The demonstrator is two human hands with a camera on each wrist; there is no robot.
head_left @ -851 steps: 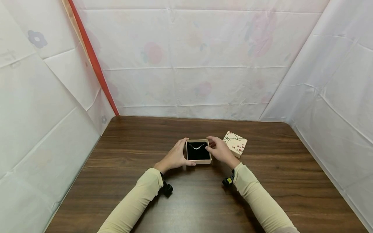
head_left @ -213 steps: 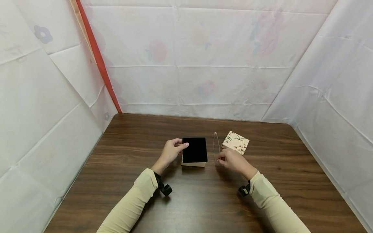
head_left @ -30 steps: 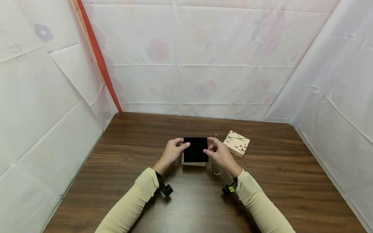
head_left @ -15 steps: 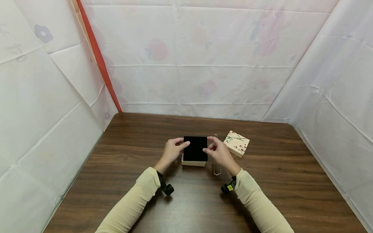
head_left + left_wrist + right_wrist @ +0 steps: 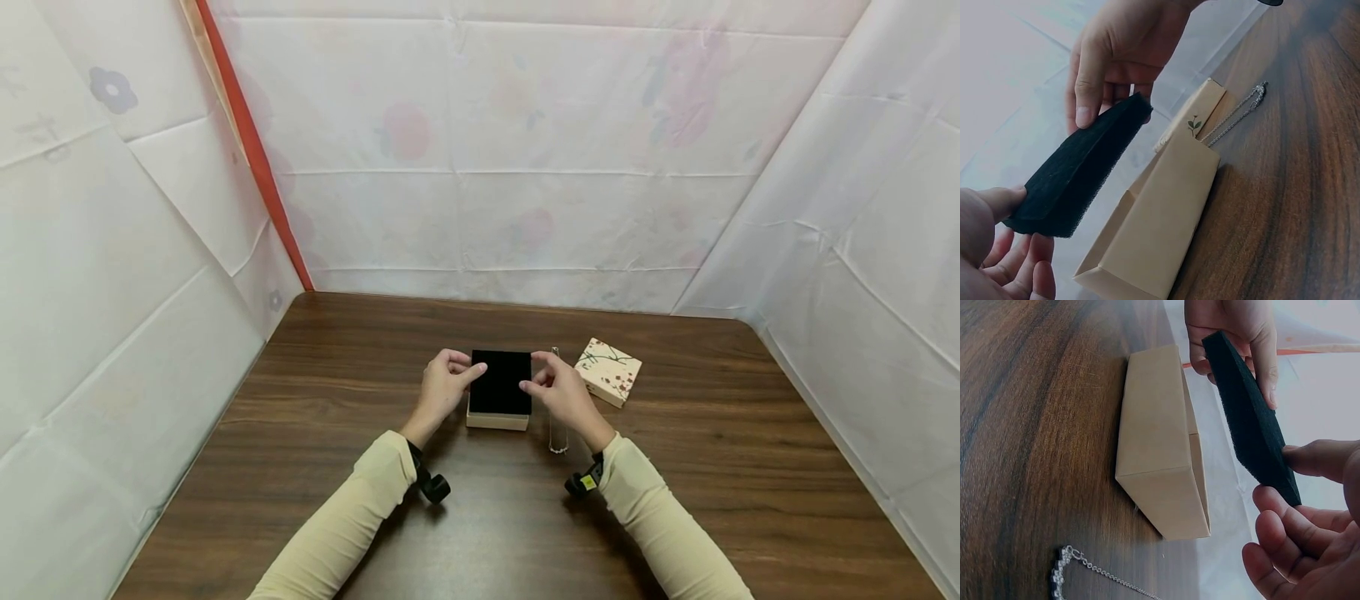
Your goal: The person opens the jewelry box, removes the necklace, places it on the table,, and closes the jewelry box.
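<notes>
A black foam jewellery pad (image 5: 501, 383) is held tilted above the open cream box (image 5: 497, 422). My left hand (image 5: 444, 386) pinches its left edge, thumb on top and fingers beneath. On the opposite edge, my right hand (image 5: 564, 395) pinches the pad the same way. Both wrist views show a gap between the foam (image 5: 1250, 419) and the rim of the box (image 5: 1157, 419). A silver necklace (image 5: 1059, 575) lies on the table right of the box, its cluster of stones toward me and part of its chain hidden behind my right hand in the head view.
The box's lid (image 5: 609, 372), cream with red blossoms and green twigs, sits on the wooden table (image 5: 360, 375) just beyond my right hand. White printed sheets (image 5: 480, 225) enclose the table's back and sides. A red strip (image 5: 255, 150) runs down the back left corner.
Earlier the pad sat inside the box with the necklace on it; the necklace was then laid on the table. My right hand has since joined the left on the pad, which has shifted slightly.
</notes>
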